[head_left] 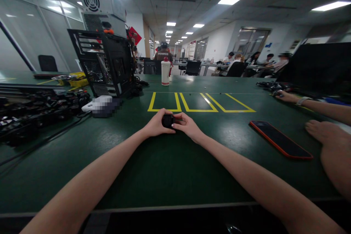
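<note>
To handle the small black object point(167, 121) well, it is better, I think, that one hand supports it firmly while the fingertips of the other work on it gently. It is near the middle of the frame, just below the yellow tape outlines point(164, 110) on the table point(175, 175). The left hand point(156, 123) curves around it, half spread; the right hand point(188, 125) pinches its right side with bent fingers.
</note>
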Demonstrator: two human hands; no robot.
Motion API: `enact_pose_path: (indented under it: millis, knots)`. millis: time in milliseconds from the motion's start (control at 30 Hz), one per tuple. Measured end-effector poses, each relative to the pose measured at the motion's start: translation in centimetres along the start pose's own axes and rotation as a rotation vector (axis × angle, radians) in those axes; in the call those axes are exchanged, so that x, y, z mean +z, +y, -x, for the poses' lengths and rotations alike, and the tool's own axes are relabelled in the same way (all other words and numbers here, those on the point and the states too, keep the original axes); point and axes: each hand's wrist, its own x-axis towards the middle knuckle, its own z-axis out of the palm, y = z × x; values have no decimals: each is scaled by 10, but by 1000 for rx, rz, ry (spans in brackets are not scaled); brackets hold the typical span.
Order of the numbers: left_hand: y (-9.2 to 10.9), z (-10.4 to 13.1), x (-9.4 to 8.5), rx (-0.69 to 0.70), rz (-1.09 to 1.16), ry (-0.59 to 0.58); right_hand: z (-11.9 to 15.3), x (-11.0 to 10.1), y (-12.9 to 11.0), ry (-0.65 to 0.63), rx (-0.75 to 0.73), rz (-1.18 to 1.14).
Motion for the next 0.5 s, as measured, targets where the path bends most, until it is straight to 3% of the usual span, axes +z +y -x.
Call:
enact_pose_path:
  millis: [300,500]
  knots:
    - [1,0,-1,-18,6,-11,-3,0,1,70,-42,79]
    - [1,0,0,-23,28,-3,0,-1,0,10,0,34]
